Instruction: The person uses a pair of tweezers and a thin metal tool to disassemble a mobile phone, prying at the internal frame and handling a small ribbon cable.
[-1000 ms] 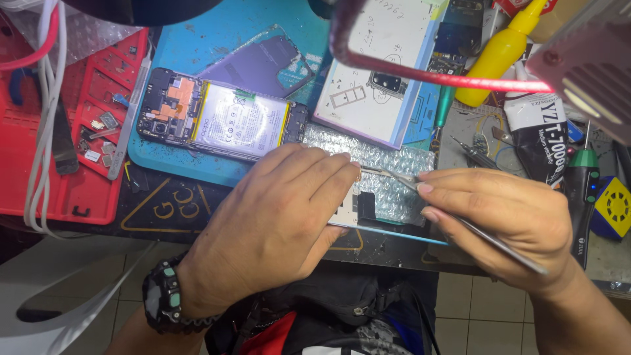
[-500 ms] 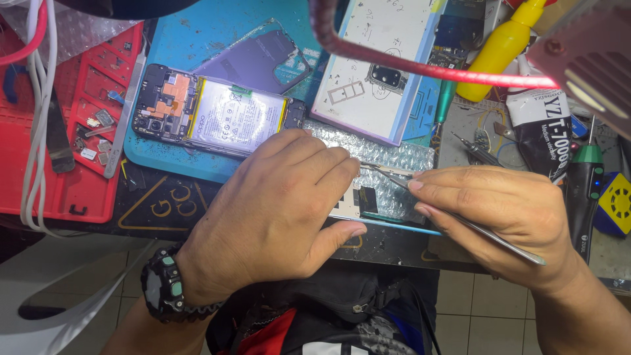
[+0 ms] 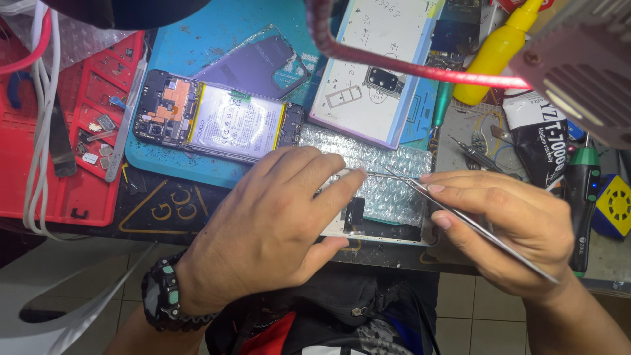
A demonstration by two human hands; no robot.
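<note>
Nearest the camera, left hand [image 3: 276, 227], w/ a dark wristwatch [image 3: 163, 297] on the wrist, lies palm-down and half curled on a white phone frame [image 3: 374, 235] at the front edge of the bench [image 3: 164, 210]; fingers spread over the frame's left part, thumb tucked under its near edge, pinning it rather than gripping. Right hand [image 3: 506, 227] is closed in a pinch on metal tweezers [image 3: 453, 213], tips pointing left twd the left index fingertip, just above the frame; handle end sticks out past the palm to lower right. Frame rests on a bubble-wrap sheet [image 3: 388, 167], w/ a small black part [image 3: 355, 213] showing on it between the hands. Further back, on a blue mat [image 3: 230, 26], an opened phone [image 3: 217, 121] w/ battery exposed, beside it a purple back cover [image 3: 256, 66]. Left: red parts tray [image 3: 72, 131]. Back centre: white phone panel [image 3: 374, 72]. Back right: yellow bottle [image 3: 493, 56], black tube [image 3: 542, 138], green-black screwdriver [image 3: 582, 197].
</note>
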